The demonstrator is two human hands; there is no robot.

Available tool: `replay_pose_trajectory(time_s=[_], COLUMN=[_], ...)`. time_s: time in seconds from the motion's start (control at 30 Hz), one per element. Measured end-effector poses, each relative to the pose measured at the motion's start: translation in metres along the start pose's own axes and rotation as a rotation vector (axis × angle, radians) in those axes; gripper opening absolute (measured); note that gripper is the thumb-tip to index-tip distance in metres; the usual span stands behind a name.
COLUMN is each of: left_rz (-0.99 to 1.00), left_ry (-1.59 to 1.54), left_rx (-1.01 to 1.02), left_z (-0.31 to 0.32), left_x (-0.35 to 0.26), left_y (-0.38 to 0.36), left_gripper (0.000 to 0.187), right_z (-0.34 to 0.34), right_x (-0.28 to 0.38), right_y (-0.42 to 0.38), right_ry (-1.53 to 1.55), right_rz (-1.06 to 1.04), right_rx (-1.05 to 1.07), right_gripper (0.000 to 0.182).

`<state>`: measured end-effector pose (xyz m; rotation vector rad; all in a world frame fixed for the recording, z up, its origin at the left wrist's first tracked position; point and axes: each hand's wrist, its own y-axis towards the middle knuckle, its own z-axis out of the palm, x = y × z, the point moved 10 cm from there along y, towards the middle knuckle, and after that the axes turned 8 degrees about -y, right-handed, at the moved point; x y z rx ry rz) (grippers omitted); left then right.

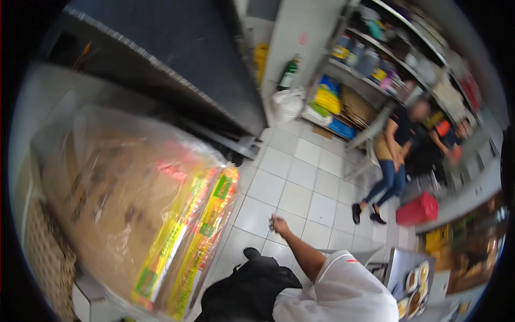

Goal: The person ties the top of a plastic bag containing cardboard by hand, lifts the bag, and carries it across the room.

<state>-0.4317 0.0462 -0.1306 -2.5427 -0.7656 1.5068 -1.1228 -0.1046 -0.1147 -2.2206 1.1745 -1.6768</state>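
Note:
My right hand (278,226) hangs low over the tiled floor at the end of my bare forearm. Its fingers look curled in; anything in them is too small to make out. My left hand is out of the frame. Very near me on the left is a large clear plastic package (120,188) with brown contents and yellow, green and red printed bands. What bears it cannot be seen. My white sleeve and dark clothing fill the bottom middle.
A dark metal unit (166,48) stands upper left. A green extinguisher (288,73) and white sack (288,105) are by the wall, near loaded shelves (370,59). Two people sit at right beside a red bin (417,209). Plated food (413,290) is at lower right.

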Motion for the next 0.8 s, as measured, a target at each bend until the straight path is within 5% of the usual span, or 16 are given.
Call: replay_pose_trajectory(time_s=[0.2, 0.37, 0.5, 0.6, 0.7, 0.77, 0.8], left_rz=[0.289, 0.605, 1.321, 1.474, 0.442, 0.337, 0.343], left_ry=[0.23, 0.319, 0.284, 0.509, 0.076, 0.538, 0.538], left_rx=[0.543, 0.749, 0.785, 0.916, 1.084, 1.329, 1.333], left_z=[0.046, 0.025, -0.003, 0.033, 0.037, 0.064, 0.059], left_x=[-0.019, -0.016, -0.017, 0.021, 0.046, 0.039, 0.039], left_y=[0.064, 0.087, 0.071, 0.07, 0.127, 0.136, 0.132], left_gripper=[0.019, 0.014, 0.016, 0.011, 0.023, 0.056, 0.056], right_z=[0.03, 0.082, 0.104, 0.114, 0.128, 0.14, 0.143], right_x=[-0.17, -0.2, -0.194, -0.199, -0.211, -0.227, -0.23], right_y=[-0.179, -0.286, -0.334, -0.365, -0.397, -0.418, -0.425], right_ry=[0.036, 0.097, 0.291, 0.401, 0.424, 0.448, 0.45], right_rz=[0.456, 0.578, 0.522, 0.464, 0.469, 0.486, 0.484], right_rx=[-0.198, -0.21, -0.295, -0.376, -0.392, -0.391, -0.397], right_gripper=[0.043, 0.041, 0.04, 0.036, 0.037, 0.038, 0.038])
